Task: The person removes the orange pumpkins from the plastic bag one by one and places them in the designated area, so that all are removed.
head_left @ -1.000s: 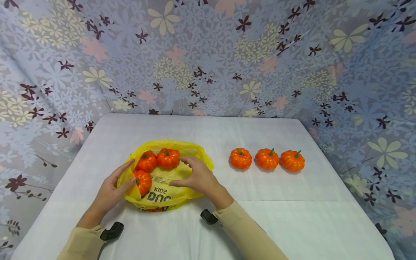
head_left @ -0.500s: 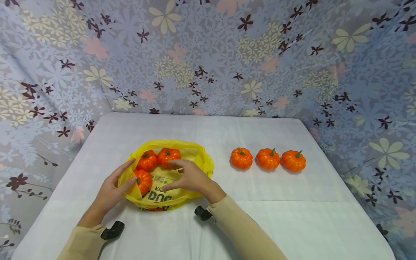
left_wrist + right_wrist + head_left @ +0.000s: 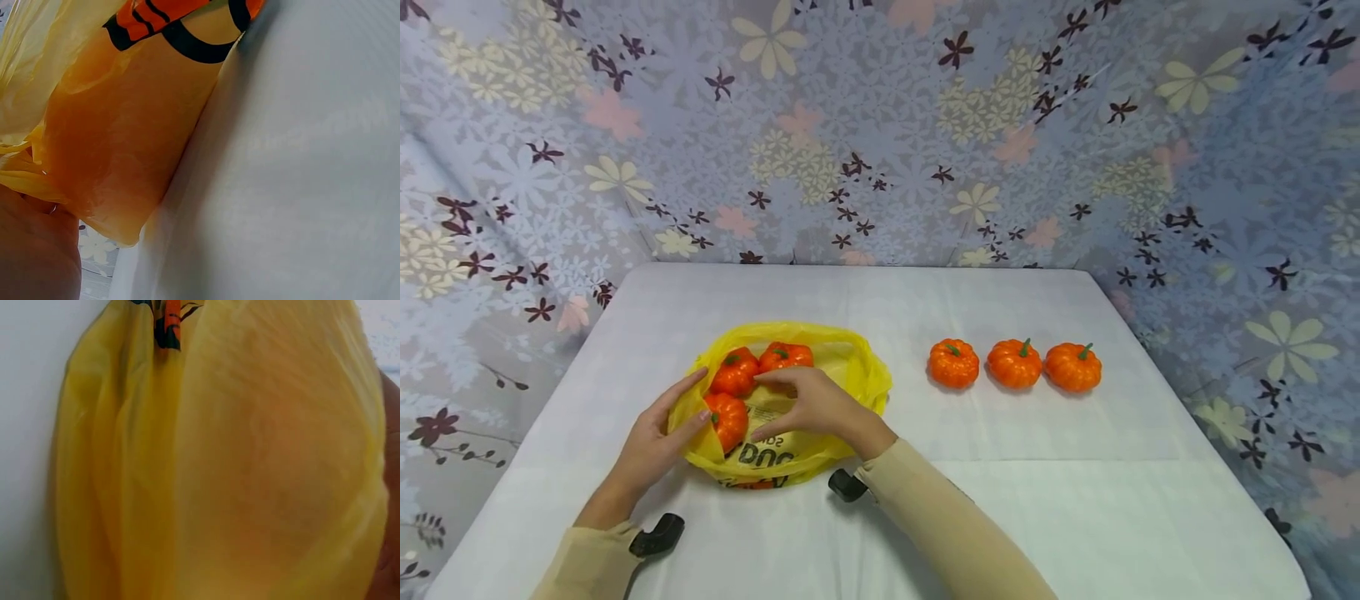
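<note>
Right hand (image 3: 820, 406) shifted left in yellow bag (image 3: 872, 373), near pumpkin (image 3: 728, 422).

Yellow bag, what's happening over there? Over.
Left hand grips bag. Right hand at its opening, fingers spread. Three pumpkins visible inside. No obstruction seen.

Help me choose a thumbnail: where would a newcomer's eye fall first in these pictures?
Probably on the crumpled yellow plastic bag, left of centre on the white cloth-covered table, its mouth showing three glossy orange pumpkins, with a left hand at its left side and a right hand over its opening. Next, the row of three ribbed orange pumpkins with green stems, to the bag's right. Behind the table hangs a grey-blue floral fabric backdrop.
</note>
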